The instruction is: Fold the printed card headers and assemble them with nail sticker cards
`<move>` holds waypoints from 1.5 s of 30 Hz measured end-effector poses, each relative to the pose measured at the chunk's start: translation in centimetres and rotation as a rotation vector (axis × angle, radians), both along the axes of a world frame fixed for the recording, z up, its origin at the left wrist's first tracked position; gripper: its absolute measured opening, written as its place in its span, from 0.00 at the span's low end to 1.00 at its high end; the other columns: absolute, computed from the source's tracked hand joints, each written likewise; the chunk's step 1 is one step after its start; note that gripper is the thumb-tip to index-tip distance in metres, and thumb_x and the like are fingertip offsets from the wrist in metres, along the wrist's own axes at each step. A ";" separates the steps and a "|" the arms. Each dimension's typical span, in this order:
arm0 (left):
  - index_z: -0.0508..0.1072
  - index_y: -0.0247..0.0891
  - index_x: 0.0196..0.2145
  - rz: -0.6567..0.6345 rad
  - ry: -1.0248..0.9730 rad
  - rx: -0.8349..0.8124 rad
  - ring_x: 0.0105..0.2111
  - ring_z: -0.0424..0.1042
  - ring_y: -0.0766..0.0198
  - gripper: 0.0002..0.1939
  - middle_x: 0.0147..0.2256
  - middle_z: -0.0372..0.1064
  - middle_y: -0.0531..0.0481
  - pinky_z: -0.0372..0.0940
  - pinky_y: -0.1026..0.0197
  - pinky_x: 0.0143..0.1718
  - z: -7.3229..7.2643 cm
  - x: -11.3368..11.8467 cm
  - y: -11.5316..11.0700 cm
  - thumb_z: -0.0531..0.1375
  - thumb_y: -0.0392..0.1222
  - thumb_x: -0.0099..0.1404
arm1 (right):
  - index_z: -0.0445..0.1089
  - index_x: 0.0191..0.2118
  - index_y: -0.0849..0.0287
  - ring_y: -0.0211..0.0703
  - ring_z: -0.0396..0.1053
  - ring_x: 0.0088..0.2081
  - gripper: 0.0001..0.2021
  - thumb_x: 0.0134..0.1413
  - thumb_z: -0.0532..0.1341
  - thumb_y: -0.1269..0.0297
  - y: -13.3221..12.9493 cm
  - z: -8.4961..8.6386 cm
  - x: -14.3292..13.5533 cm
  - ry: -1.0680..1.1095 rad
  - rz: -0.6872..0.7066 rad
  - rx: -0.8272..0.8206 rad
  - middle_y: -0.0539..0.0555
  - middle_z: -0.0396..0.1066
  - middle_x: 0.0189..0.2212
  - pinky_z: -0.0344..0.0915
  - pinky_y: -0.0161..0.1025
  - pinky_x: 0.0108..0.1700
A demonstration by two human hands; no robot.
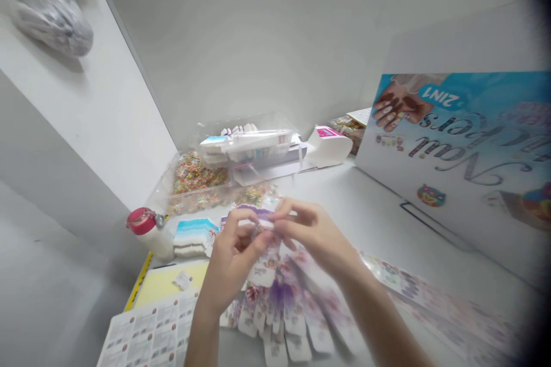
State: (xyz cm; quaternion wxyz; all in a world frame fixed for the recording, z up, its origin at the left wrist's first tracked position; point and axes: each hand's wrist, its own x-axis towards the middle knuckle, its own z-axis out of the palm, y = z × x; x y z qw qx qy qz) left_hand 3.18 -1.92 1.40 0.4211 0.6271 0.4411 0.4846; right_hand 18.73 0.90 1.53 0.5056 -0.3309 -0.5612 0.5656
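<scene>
Both hands meet near the middle of the view, above a fanned pile of purple-and-white printed cards (297,321). My left hand (236,252) is closed, with thumb and fingers pinching a small white printed packet (263,266) that hangs below the fingertips. From the right, my right hand (305,226) reaches the top edge of the same packet, its thumb and index finger pressed together there. Motion blur hides the fine detail between the fingertips. A purple-topped stack of cards (253,209) shows just behind the fingers.
Left are a bottle with a red lid (150,232), a stack of blue-white cards (194,236) and sticker sheets (150,330). Behind stand a bin of colourful bits (198,175) and a clear tray (258,146). A large printed box (456,149) and card strips (447,298) lie right.
</scene>
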 end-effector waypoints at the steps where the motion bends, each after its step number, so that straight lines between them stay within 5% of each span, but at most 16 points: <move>1: 0.61 0.41 0.39 -0.004 -0.008 0.001 0.24 0.66 0.67 0.15 0.22 0.64 0.58 0.57 0.66 0.25 0.0 0.0 0.0 0.59 0.51 0.61 | 0.68 0.27 0.59 0.32 0.60 0.20 0.06 0.47 0.64 0.64 0.1 -0.1 0.2 -0.003 0.037 0.002 0.47 0.65 0.19 0.55 0.32 0.23; 10: 0.59 0.42 0.37 -0.051 -0.048 -0.032 0.20 0.57 0.71 0.13 0.20 0.56 0.62 0.51 0.69 0.23 -0.4 -0.2 0.1 0.60 0.48 0.62 | 0.68 0.27 0.59 0.31 0.59 0.21 0.06 0.49 0.65 0.64 -0.1 -0.1 0.3 -0.008 0.041 -0.004 0.46 0.64 0.19 0.54 0.30 0.23; 16: 0.59 0.44 0.46 -0.029 -0.040 -0.039 0.23 0.63 0.69 0.17 0.23 0.62 0.59 0.55 0.68 0.25 -0.1 -0.2 -0.1 0.59 0.48 0.63 | 0.68 0.27 0.59 0.33 0.60 0.23 0.09 0.53 0.62 0.60 0.1 0.0 1.1 -0.132 0.088 0.123 0.47 0.63 0.21 0.57 0.32 0.24; 25: 0.64 0.42 0.47 -0.080 -0.022 -0.043 0.26 0.68 0.65 0.20 0.26 0.68 0.54 0.60 0.66 0.26 -0.2 -0.3 0.0 0.62 0.49 0.60 | 0.67 0.29 0.58 0.30 0.58 0.19 0.07 0.51 0.64 0.62 0.1 -0.6 0.5 -0.009 0.067 0.006 0.44 0.60 0.18 0.53 0.29 0.21; 33: 0.66 0.41 0.42 -0.030 0.000 0.002 0.24 0.65 0.67 0.14 0.23 0.64 0.57 0.57 0.66 0.26 0.0 -0.5 -0.2 0.60 0.50 0.62 | 0.70 0.26 0.59 0.32 0.61 0.23 0.10 0.54 0.62 0.60 -0.1 -0.2 0.6 -0.063 0.088 0.140 0.48 0.64 0.23 0.57 0.31 0.23; 38: 0.65 0.41 0.39 0.013 0.036 0.051 0.25 0.63 0.68 0.10 0.23 0.64 0.57 0.56 0.66 0.27 -0.1 -0.8 0.0 0.57 0.49 0.64 | 0.76 0.39 0.54 0.32 0.61 0.25 0.12 0.60 0.57 0.57 0.3 -0.3 2.1 -0.158 0.233 0.231 0.51 0.63 0.32 0.60 0.33 0.26; 41: 0.64 0.42 0.41 -0.027 0.127 -0.011 0.24 0.61 0.68 0.10 0.23 0.62 0.58 0.54 0.66 0.26 0.0 -1.0 0.3 0.56 0.49 0.65 | 0.77 0.38 0.56 0.33 0.62 0.26 0.14 0.60 0.55 0.58 1.8 -1.2 2.3 -0.237 0.232 0.215 0.53 0.66 0.34 0.62 0.34 0.28; 45: 0.66 0.44 0.41 -0.201 0.438 -0.140 0.24 0.61 0.66 0.08 0.23 0.61 0.59 0.54 0.66 0.27 -0.4 -0.4 0.7 0.57 0.46 0.64 | 0.75 0.42 0.60 0.40 0.68 0.31 0.16 0.59 0.53 0.59 5.5 -5.2 1.2 -0.585 -0.027 0.147 0.55 0.73 0.34 0.65 0.36 0.32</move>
